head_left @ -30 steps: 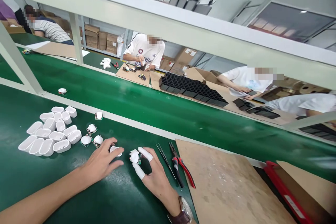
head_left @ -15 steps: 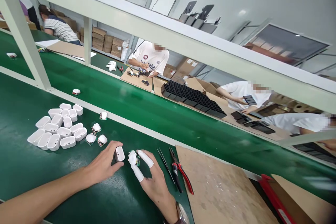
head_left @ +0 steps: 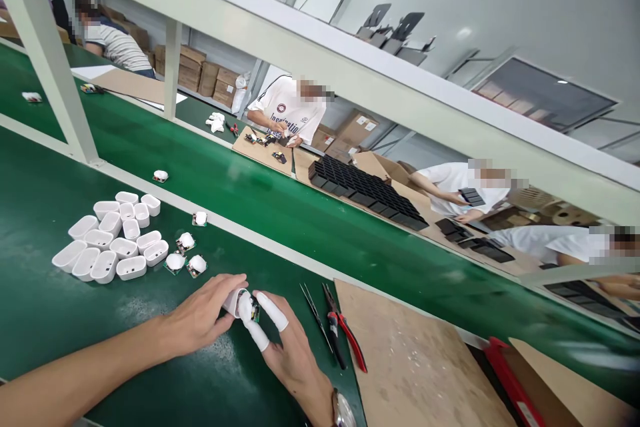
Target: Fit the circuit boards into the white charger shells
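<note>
My left hand [head_left: 200, 317] grips a small white plastic shell [head_left: 233, 301] above the green bench. My right hand [head_left: 283, 343], with white cots on thumb and forefinger, pinches a white insert with a small circuit board [head_left: 247, 307] and holds it against the shell's open end. A cluster of several empty white shells [head_left: 110, 247] lies to the left. Three more white inserts on boards [head_left: 185, 255] sit just right of that cluster.
Tweezers [head_left: 314, 310] and red-handled cutters [head_left: 343, 327] lie right of my hands, beside a cardboard sheet [head_left: 425, 360]. A green conveyor belt [head_left: 300, 213] carries single parts. Across it, other people work at black trays [head_left: 365, 183].
My left hand picked up a white shell from the bench and brought it to the insert in my right hand. The view shifted slightly left.
</note>
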### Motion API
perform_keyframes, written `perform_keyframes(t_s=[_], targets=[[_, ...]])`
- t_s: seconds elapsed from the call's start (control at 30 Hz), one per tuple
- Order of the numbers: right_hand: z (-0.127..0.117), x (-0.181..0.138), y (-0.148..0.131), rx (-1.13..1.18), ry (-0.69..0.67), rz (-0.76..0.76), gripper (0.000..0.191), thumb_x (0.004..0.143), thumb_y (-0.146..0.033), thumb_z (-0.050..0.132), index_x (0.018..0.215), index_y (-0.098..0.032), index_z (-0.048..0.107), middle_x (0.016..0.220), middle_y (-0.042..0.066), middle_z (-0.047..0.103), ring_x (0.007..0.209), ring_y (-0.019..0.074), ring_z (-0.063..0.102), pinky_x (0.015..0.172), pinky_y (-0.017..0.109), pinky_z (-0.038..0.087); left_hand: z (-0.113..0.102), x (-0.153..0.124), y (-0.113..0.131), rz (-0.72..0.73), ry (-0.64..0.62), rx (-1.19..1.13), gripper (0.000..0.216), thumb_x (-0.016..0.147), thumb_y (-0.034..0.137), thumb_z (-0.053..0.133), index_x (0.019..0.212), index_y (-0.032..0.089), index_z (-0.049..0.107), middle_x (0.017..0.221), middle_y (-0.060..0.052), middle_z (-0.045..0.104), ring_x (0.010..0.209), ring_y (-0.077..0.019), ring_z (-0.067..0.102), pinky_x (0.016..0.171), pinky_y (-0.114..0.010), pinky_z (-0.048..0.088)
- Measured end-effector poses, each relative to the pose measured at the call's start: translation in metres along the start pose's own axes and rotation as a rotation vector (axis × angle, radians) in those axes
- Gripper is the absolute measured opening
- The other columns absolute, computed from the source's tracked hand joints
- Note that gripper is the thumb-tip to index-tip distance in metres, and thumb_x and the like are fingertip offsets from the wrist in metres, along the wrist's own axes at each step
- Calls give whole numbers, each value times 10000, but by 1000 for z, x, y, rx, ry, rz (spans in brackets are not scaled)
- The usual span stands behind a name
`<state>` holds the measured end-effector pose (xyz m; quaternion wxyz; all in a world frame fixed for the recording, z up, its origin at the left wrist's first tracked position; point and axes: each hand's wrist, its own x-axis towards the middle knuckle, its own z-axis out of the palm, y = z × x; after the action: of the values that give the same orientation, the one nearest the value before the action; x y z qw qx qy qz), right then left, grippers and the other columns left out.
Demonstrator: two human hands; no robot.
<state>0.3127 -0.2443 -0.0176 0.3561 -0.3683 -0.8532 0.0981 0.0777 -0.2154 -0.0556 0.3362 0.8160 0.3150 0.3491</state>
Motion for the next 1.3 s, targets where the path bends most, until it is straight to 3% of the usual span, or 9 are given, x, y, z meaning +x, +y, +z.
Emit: perform_keyframes(t_s=[0.37, 0.6, 0.8, 1.03, 1.17, 1.3], targets=[[2, 0, 2, -11, -101, 57, 630, 1030, -163, 586, 1599, -244, 328, 1324, 158, 642, 1186, 264, 666, 997, 454, 607, 3, 0, -5, -23, -5, 5, 792, 992, 104, 576, 1620, 344, 158, 1480, -101, 542, 1392, -283, 502, 1160, -519, 477], [4, 0, 6, 37, -78, 40, 435, 1028, -290, 652, 1434, -262, 500, 1317, 120, 669, 1187, 247, 684, 992, 428, 617, 0, -4, -9, -159, -113, -70, 736, 1014, 202, 610, 1612, 337, 202, 1475, -103, 575, 1378, -276, 556, 1131, -481, 515], [13, 3, 3, -44, -154, 20, 485, 1011, -279, 671, 1464, -248, 500, 1382, 147, 639, 1266, 314, 612, 991, 524, 585, 4, -6, -16, -199, -114, -110, 678, 994, 217, 624, 1579, 301, 292, 1510, -127, 552, 1398, -277, 564, 1151, -478, 498], [1, 16, 3, -72, -176, -17, 380, 1021, -370, 650, 1374, -248, 578, 1279, 136, 670, 1169, 291, 642, 950, 488, 583, -3, 2, -7, -194, -177, -117, 782, 968, 218, 623, 1601, 306, 173, 1508, -110, 582, 1383, -273, 574, 1136, -484, 492], [4, 13, 5, -85, -215, -33, 307, 1031, -313, 618, 1333, -256, 604, 1240, 123, 671, 1114, 275, 656, 921, 461, 585, -5, 3, -2, -176, -202, -63, 815, 937, 173, 608, 1598, 306, 151, 1473, -98, 614, 1270, -270, 655, 1047, -447, 554], [5, 7, 14, 40, -156, 91, 356, 1043, -286, 583, 1395, -248, 537, 1212, 104, 679, 1074, 247, 677, 934, 438, 592, -9, 1, -2, -53, -155, 36, 555, 981, 158, 569, 1485, 267, 364, 1401, -113, 628, 1195, -252, 677, 990, -390, 580]])
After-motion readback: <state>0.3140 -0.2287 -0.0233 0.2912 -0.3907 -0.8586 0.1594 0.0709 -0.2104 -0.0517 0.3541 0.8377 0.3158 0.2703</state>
